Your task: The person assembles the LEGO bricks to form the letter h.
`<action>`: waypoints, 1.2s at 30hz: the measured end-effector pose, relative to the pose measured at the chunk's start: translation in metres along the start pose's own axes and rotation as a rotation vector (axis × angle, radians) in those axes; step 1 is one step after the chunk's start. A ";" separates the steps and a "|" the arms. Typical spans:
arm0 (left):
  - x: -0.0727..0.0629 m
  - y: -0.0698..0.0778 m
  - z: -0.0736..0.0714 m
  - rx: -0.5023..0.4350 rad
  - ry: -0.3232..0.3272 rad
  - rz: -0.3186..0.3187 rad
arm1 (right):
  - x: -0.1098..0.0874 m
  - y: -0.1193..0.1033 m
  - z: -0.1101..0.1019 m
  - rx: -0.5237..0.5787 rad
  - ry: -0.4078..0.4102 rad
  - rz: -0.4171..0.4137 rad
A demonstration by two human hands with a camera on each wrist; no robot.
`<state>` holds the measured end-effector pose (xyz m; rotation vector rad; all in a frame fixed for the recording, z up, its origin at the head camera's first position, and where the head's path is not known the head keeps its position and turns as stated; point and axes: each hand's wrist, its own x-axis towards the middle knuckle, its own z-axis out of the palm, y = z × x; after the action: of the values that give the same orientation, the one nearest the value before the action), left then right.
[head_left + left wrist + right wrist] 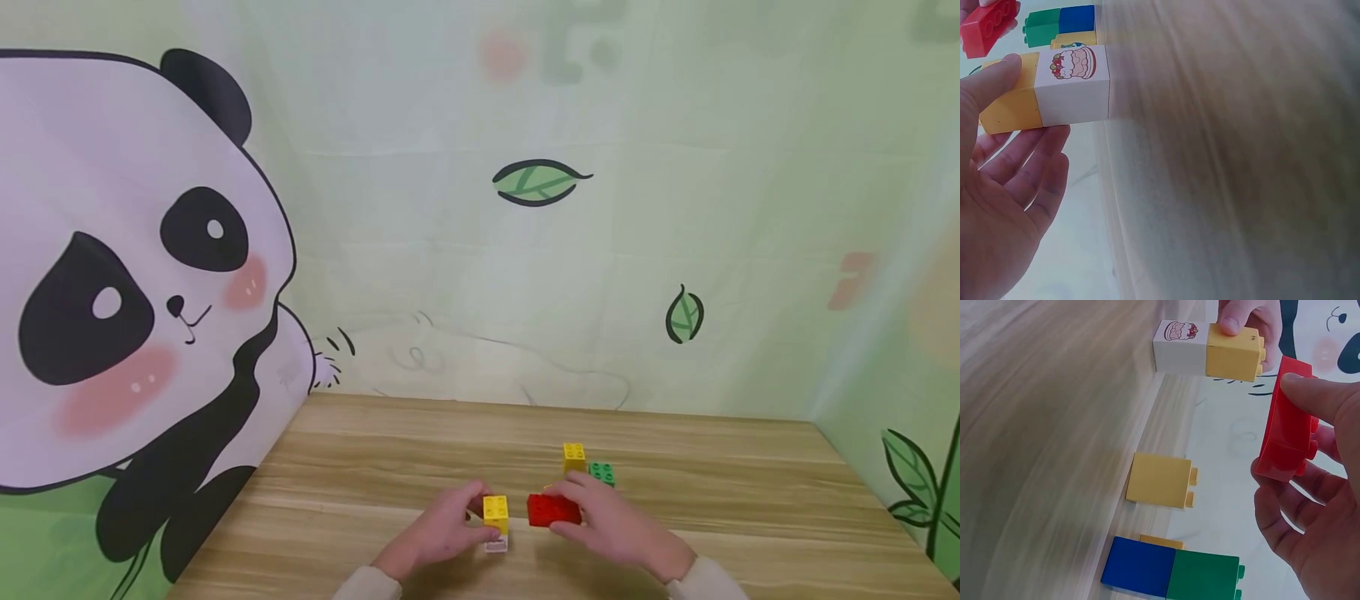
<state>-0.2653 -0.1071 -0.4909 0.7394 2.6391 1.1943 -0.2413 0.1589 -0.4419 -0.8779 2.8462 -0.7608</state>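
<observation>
My left hand [448, 525] pinches a yellow building block [495, 508] between thumb and fingers. Below it is joined a white block [1074, 84] with a cake picture on its side; whether this stack touches the table I cannot tell. In my right hand [611, 521] a red brick [553, 510] is gripped, thumb on one side and fingers on the other. It is held above the table, just right of the stack, and its studs show in the right wrist view. The two held pieces are apart.
Beyond the right hand, a green block [1202, 575] sits on a blue one [1138, 565]. A yellow block [573, 454] stands behind them, and another yellow block [1159, 480] is nearer the stack. The wooden table [360, 450] meets a panda-print backdrop [450, 275].
</observation>
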 end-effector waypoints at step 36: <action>0.001 0.000 -0.001 -0.048 -0.013 -0.032 | 0.032 -0.019 0.018 0.007 0.056 -0.116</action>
<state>-0.2664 -0.1068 -0.4900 0.6916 2.5915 1.2360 -0.2544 0.1202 -0.4455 -1.0443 2.8597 -0.8198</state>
